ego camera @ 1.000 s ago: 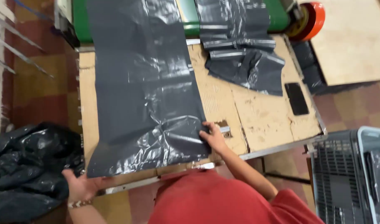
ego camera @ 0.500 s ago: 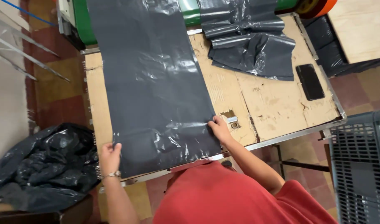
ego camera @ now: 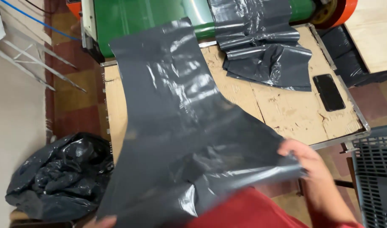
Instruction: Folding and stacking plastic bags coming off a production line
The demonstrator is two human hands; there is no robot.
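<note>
A large dark grey plastic bag (ego camera: 172, 114) stretches from the green machine (ego camera: 138, 21) down over the wooden table (ego camera: 286, 109) toward me, its near end lifted and rumpled. My right hand (ego camera: 305, 158) grips the bag's near right corner, raised off the table. My left hand (ego camera: 102, 220) shows only as fingertips at the bottom edge, holding the bag's near left corner.
More grey bags (ego camera: 265, 50) lie piled at the table's far right by the machine. A black phone (ego camera: 328, 92) rests on the table's right side. A black sack (ego camera: 58, 177) full of plastic sits on the floor left. A grey crate (ego camera: 377, 177) stands at right.
Both hands have lifted the bag's near end off the table and pulled it toward me; the sheet, flat before, now hangs rumpled.
</note>
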